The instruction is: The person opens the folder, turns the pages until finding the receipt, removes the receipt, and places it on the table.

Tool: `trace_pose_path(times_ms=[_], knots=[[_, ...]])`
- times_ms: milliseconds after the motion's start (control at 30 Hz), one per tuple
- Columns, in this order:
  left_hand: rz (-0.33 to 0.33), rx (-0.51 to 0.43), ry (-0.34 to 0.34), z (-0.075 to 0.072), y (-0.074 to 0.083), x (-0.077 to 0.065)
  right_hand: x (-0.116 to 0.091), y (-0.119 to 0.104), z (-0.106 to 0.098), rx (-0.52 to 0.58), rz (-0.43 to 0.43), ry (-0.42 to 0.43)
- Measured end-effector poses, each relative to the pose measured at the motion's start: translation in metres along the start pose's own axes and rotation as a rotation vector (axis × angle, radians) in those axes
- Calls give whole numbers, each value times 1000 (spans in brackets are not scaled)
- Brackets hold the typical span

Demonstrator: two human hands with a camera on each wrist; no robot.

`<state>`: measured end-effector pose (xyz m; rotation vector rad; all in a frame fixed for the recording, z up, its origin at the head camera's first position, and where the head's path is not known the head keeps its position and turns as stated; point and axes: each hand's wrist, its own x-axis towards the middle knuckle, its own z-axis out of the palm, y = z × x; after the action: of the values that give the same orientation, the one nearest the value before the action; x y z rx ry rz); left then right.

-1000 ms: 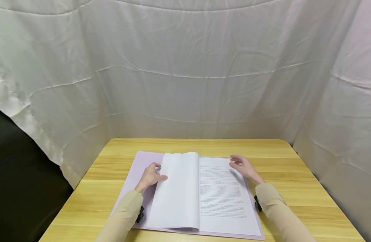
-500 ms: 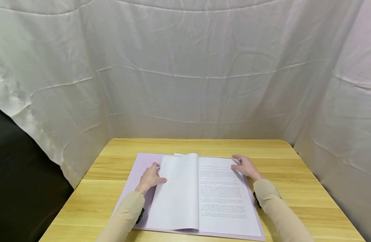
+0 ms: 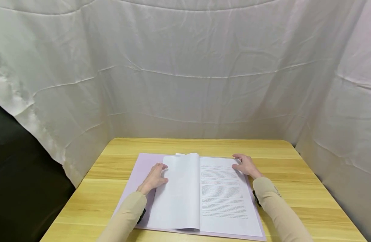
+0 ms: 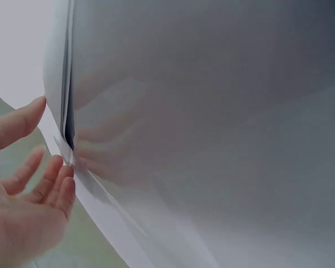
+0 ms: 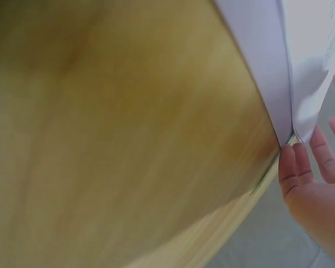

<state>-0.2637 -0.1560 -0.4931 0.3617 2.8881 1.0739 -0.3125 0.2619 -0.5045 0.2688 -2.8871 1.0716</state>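
One lilac folder lies open on one wood-grain tabletop, showing one blank page and one printed page. Two hands, well apart, thumbs parted from fingers: left hand at the blank page's outer edge, right hand at the folder's far right corner. Pale curtain borders the tabletop's back and sides. Two beige sleeves intrude, the left hiding the folder's near left corner.

Curtains round a table suggest a booth.
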Motion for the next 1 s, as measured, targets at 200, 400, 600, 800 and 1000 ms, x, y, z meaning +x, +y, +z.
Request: trace_pose_path(times_ms=[200, 400, 600, 800, 1000], knots=[[83, 5, -86, 2, 1, 0, 1, -2, 1, -8, 31, 23], [87, 20, -156, 2, 2, 0, 3, -4, 1, 5, 63, 58], [120, 44, -196, 1, 2, 0, 1, -7, -2, 76, 135, 60], [137, 53, -215, 0, 1, 0, -4, -11, -5, 136, 148, 60], [146, 62, -211, 0, -1, 1, -9, -12, -8, 233, 215, 22]])
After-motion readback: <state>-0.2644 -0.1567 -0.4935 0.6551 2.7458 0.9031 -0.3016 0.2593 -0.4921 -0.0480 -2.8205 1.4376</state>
